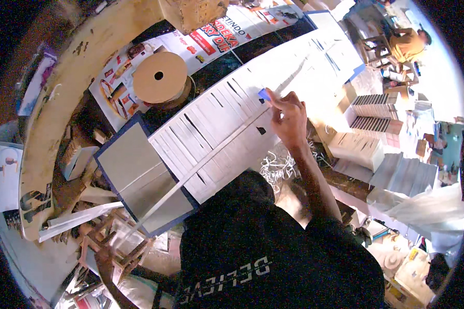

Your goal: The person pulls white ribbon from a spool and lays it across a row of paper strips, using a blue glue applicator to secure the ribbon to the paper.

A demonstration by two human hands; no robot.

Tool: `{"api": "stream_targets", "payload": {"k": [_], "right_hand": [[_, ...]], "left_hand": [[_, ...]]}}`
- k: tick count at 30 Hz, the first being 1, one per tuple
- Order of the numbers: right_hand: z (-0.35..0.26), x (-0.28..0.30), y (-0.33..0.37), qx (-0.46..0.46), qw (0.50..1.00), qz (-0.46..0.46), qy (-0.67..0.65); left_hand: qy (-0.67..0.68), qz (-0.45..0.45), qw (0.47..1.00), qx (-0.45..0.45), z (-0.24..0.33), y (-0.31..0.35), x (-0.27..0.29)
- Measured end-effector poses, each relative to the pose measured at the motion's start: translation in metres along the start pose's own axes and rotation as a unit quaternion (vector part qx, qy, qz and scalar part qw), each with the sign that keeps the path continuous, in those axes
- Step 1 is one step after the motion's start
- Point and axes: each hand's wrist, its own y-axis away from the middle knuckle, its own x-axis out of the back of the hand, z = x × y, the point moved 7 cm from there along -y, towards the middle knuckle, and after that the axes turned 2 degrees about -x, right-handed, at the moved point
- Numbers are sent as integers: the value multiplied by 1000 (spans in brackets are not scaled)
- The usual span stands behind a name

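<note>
A long row of white paper blocks (191, 129) lies across the work surface, closed at its near-left end by a grey board with dark blue edges (134, 159). Along its top runs a narrow white strip (211, 154). My right hand (290, 116) is over the row, fingers pinched at a small blue piece (263, 94) beside the strip. At lower left, my left hand (104, 255) is closed around the strip's loose end, which looks blurred there. A brown cardboard spool (175, 77) stands just beyond the row.
A printed banner (121, 85) lies under the spool. Curled white scraps (279, 169) are heaped beyond the row's right side. Stacked books (376, 118) and paper sheets (404, 172) stand at right. Another person in yellow (408, 47) sits at the far right.
</note>
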Motion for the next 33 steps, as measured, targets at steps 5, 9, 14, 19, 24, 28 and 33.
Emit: {"api": "stream_targets", "payload": {"k": [5,9,14,19,24,28,33], "right_hand": [[13,2,1,5,1000,-3,-6],[8,0,1,-24,997,-59,-50],[5,-1,3,17,999,-1,-50],[2,3,8,6,1000,4,-20],[14,0,6,-8,1000,-15,7],[11,3,3,-14,1000,-27,2],[5,9,2,-2,1000,-26,-4]], "left_hand": [[-105,419,895,-109,144,-15,78],[112,374,857,-337,327,-104,-8],[-68,321,864,-382,446,-133,-83],[139,151,899,-387,444,-151,-80],[144,181,890,-392,389,-101,-67],[33,148,909,-389,303,-40,-33],[222,76,962,-142,100,-22,-46]]}}
